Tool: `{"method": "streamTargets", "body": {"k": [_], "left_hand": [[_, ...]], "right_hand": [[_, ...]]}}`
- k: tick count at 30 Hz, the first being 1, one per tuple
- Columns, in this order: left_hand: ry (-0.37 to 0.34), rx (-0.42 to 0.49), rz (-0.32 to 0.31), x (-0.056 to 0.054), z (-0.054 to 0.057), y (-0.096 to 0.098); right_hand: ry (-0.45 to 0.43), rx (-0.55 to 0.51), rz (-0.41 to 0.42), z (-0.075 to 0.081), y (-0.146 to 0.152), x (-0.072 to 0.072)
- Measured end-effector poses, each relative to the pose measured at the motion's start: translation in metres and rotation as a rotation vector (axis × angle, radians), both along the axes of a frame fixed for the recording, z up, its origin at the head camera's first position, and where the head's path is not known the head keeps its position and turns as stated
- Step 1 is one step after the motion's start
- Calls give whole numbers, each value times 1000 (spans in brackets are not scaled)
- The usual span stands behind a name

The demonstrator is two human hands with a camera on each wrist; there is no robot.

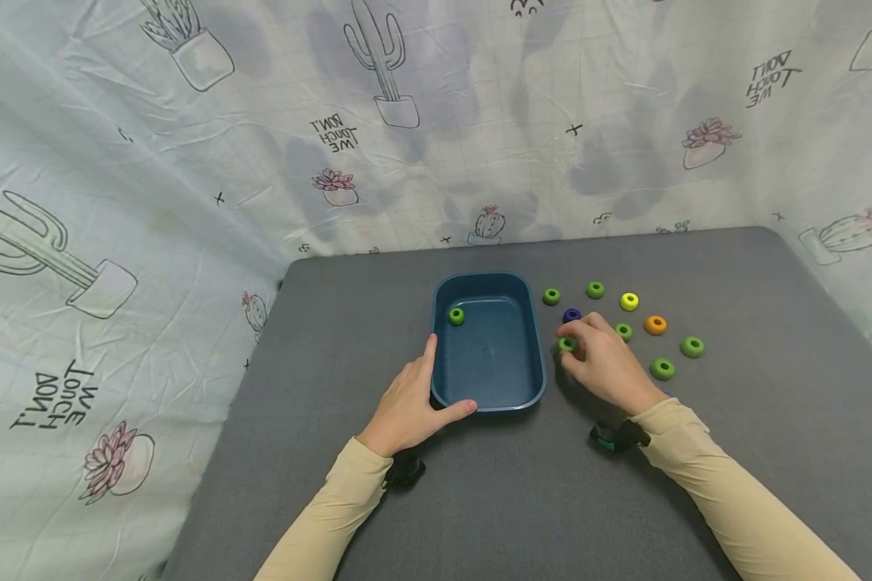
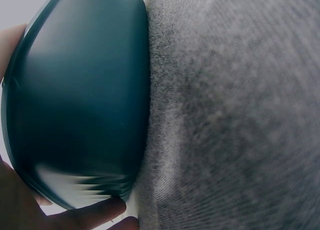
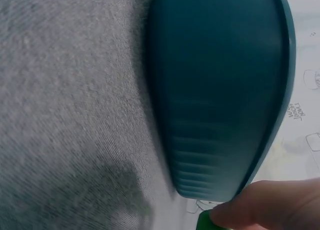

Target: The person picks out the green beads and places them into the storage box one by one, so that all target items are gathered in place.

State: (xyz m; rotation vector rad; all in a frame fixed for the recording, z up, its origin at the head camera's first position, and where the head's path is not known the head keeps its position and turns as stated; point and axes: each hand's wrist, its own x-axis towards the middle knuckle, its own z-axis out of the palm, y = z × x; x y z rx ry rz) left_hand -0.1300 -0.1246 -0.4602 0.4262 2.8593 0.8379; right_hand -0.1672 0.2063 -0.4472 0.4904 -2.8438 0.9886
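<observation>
1. Grip of my right hand (image 1: 605, 363) pinches a green ring (image 1: 567, 347) near the blue box (image 1: 488, 363).
2. I see my left hand (image 1: 409, 408) spread wide, touching the box's corner.
3. Another green ring (image 1: 456, 320) sits inside.

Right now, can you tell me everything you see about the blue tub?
The blue tub looks like shiny plastic, rectangular, with rounded corners, a rim, an open top and what look like ridges outside. It sits upright on the gray table. One green ring rests inside, toward the far left corner. The left grip touches the near left corner, thumb at the near rim, fingers along the left side.
</observation>
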Motion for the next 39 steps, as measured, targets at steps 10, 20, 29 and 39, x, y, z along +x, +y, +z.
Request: {"method": "streamTargets", "body": {"k": [10,20,29,39], "left_hand": [[3,5,-11,0,-1,-1],[-7,-3,-16,2,1,-2],[-7,3,-17,1,1,-2],[-9,2,-11,0,0,-3]], "right_hand": [[-9,-31,-16,9,4,1],[67,-56,-5,24,-4,-1],[28,-61,27,44,-22,-9],[10,-94,96,61,-49,-24]]}}
